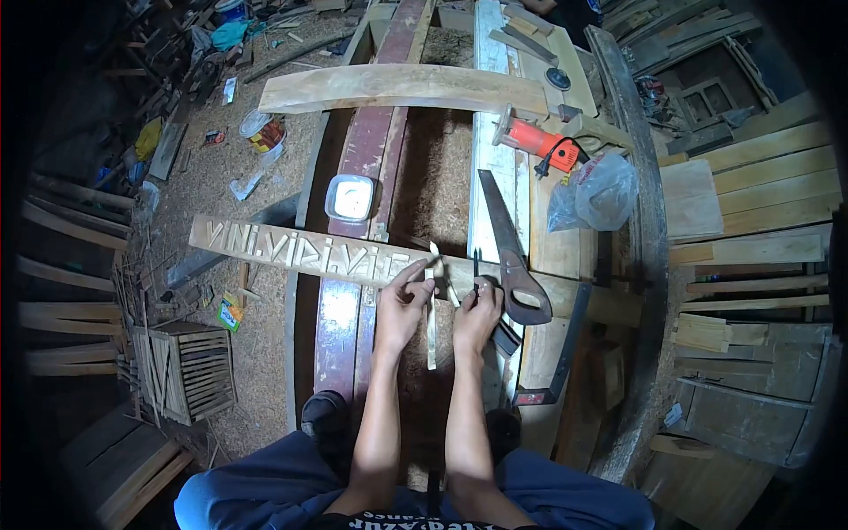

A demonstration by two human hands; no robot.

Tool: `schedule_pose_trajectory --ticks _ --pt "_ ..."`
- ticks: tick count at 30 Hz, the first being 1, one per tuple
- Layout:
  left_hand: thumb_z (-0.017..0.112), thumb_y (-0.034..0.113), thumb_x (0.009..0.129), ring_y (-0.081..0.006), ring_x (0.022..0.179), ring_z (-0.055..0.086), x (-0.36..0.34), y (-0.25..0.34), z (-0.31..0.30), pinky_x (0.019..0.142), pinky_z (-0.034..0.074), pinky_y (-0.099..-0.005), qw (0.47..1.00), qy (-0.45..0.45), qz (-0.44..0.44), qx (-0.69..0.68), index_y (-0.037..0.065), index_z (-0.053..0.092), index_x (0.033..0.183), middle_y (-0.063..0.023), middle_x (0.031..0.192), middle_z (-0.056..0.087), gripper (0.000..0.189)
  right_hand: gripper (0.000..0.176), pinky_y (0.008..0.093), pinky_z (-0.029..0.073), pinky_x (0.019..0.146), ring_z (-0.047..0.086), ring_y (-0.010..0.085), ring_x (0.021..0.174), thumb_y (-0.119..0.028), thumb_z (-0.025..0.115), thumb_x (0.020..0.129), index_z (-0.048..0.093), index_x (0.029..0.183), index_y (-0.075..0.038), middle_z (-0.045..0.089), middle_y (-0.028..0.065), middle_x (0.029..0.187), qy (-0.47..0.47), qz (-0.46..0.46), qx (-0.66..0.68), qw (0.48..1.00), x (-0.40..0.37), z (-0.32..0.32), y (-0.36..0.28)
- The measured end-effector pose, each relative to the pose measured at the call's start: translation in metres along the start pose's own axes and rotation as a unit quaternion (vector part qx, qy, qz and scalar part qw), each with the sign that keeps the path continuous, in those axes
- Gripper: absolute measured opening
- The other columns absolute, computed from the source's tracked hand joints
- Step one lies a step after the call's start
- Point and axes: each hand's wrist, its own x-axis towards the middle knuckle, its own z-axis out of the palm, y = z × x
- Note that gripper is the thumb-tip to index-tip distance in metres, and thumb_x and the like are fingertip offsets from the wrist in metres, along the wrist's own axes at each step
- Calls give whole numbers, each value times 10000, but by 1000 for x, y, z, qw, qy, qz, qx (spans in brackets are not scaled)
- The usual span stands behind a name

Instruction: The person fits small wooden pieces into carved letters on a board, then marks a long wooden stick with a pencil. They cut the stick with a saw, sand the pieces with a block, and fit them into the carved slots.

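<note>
A long wooden board (208, 234) lies crosswise before me, with pale letters reading "VINI.VIDI.VI" and part of another letter. My left hand (405, 309) is closed on a thin wood strip (432, 340) that hangs past the board's near edge. Another short strip (453, 290) rests at an angle between my hands. My right hand (480, 314) is closed around a slim dark pencil-like tool (477, 259) whose tip points away from me. Just right of that hand lies a handsaw (503, 221), its dark handle near my fingers.
Beyond the board sits a plastic tub of white paste (352, 198). A red power tool (541, 143), a plastic bag (601, 193) and a try square (565, 353) lie to the right. A curved plank (397, 86) spans the far side. Sawdust covers the floor.
</note>
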Motion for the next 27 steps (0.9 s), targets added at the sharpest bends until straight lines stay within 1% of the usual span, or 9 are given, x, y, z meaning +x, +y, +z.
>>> schedule_pose_trajectory --ticks 2,3,10,15,18,20,22,24,27 --pt "712 50 967 -35 806 628 0 3 1 746 485 -213 1000 -4 -14 -6 -19 560 1420 -68 885 781 483 275 518 467 940 593 452 1087 51 595 855 662 1121 30 608 259 1086 8 8 -9 1000 0 2 0" --pt "728 52 937 -17 694 577 1 1 2 606 463 -216 1000 10 16 -22 5 578 1417 -50 838 770 505 275 518 467 940 593 452 1087 51 595 855 662 1121 30 608 258 1086 7 9 -9 1000 -1 3 0" --pt "743 14 910 -27 730 605 -3 -2 -3 636 481 -214 1000 -2 18 -17 -31 597 1372 -68 869 774 486 239 529 466 928 600 456 1067 4 608 879 670 1108 30 618 268 1090 32 3 -12 999 -5 0 -7" --pt "723 30 928 -40 767 628 -8 -7 -1 663 501 -227 998 29 51 -29 -63 674 1234 -73 871 771 324 224 521 476 907 606 455 1038 -26 617 894 673 1103 33 621 266 1080 61 -18 8 998 -9 -12 -23" --pt "717 60 944 -43 774 633 -11 6 1 681 515 -232 998 21 56 -3 -90 684 1177 -74 880 771 280 205 470 503 892 648 401 1014 -73 633 934 687 1115 8 676 230 1054 24 -51 100 993 -11 -29 -46" --pt "722 79 948 -45 779 634 -16 18 5 686 519 -232 998 23 63 -5 -97 684 1162 -75 880 771 280 240 428 518 893 689 354 1006 -156 605 1004 682 1165 4 713 221 1068 -88 -4 219 972 -14 -43 -59" --pt "727 97 952 -47 783 636 -24 38 13 692 523 -232 997 22 70 -6 -104 684 1147 -77 880 770 283 364 391 517 923 707 299 1066 -273 519 1076 643 1270 9 718 230 1130 -166 6 236 957 -15 -59 -69" --pt "738 117 952 -59 762 639 -34 57 25 681 526 -229 992 33 54 -112 -89 704 1109 -67 851 767 262 359 387 515 940 705 292 1088 -250 538 1075 625 1303 12 720 229 1152 -159 -23 275 948 -18 -71 -66" --pt "740 196 959 -152 879 682 -33 52 39 802 539 -288 993 37 104 -31 -68 725 1115 -140 973 754 307 352 377 527 917 711 270 1049 -217 571 1064 614 1322 19 725 216 1144 -159 27 336 928 -20 -81 -54"
